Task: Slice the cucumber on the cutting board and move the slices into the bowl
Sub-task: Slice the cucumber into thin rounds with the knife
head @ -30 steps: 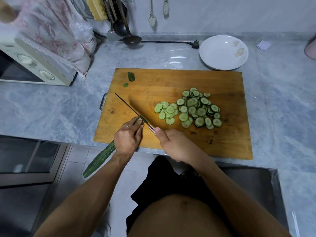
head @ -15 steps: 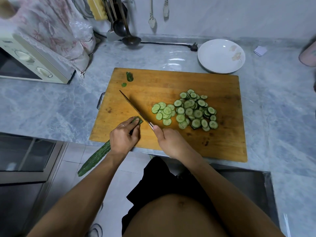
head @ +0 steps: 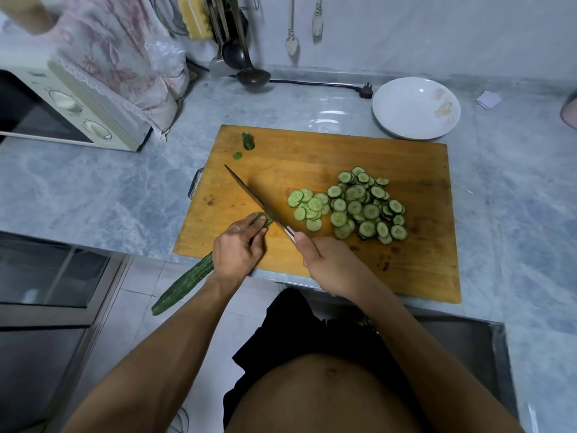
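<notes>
A long green cucumber point(head: 184, 284) lies slantwise over the front left edge of the wooden cutting board point(head: 406, 260), its tail hanging past the counter. My left hand point(head: 237, 248) grips it near the cut end, fingers curled over it. My right hand point(head: 331, 267) holds the knife point(head: 253, 198) by the handle, the blade resting against the cucumber's cut end. A heap of several cucumber slices point(head: 352, 207) lies on the middle of the board. The white bowl point(head: 415, 107) stands empty behind the board's far right corner.
Two cucumber end scraps point(head: 247, 141) lie at the board's far left corner. A microwave point(head: 62, 107) with a cloth cover stands at the left. A ladle point(head: 249, 73) and a power cord with a plug point(head: 365, 90) lie by the wall. The sink point(head: 462, 335) is at the front right.
The knife has stayed at the cucumber's cut end, shifting slightly along it. My left hand keeps its hold on the cucumber. The slice heap looks unchanged.
</notes>
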### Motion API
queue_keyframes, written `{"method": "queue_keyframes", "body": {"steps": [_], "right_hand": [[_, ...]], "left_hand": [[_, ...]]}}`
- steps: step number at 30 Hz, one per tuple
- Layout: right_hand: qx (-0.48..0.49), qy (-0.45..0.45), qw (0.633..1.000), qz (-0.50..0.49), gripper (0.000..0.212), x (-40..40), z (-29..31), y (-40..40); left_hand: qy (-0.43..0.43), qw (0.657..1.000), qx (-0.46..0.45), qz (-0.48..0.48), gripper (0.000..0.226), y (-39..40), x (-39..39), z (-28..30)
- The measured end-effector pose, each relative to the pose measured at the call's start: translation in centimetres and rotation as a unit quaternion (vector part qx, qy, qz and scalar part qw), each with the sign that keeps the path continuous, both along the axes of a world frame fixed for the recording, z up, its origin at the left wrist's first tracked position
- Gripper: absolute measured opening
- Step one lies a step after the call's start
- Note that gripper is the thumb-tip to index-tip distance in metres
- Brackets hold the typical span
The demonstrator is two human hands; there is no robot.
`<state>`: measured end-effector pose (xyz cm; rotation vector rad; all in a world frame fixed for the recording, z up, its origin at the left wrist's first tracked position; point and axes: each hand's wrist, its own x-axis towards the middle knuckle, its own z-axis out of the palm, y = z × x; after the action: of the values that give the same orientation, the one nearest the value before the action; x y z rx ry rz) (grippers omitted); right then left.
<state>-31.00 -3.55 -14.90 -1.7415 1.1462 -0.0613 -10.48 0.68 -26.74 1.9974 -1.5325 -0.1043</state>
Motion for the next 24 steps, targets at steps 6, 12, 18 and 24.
{"method": "queue_keyframes", "body": {"steps": [6, 12, 18, 24], "right_hand": [[-0.016, 0.024, 0.999, 0.023, 0.071, 0.39, 0.17, 0.54], [-0.016, 0.032, 0.999, 0.029, 0.067, 0.23, 0.5, 0.66], [0.038, 0.012, 0.999, 0.016, 0.071, -0.07, 0.9, 0.13], [0.046, -0.002, 0.999, 0.026, 0.069, -0.03, 0.86, -0.01]], "left_hand": [[0.002, 1.0, 0.002, 0.005, 0.024, -0.04, -0.05, 0.18], [0.001, 1.0, -0.006, 0.0, 0.022, 0.04, -0.06, -0.08], [0.001, 1.0, -0.003, -0.018, 0.027, 0.03, 0.12, -0.17], [-0.012, 0.999, -0.002, -0.036, 0.029, 0.07, 0.49, -0.38]]}}
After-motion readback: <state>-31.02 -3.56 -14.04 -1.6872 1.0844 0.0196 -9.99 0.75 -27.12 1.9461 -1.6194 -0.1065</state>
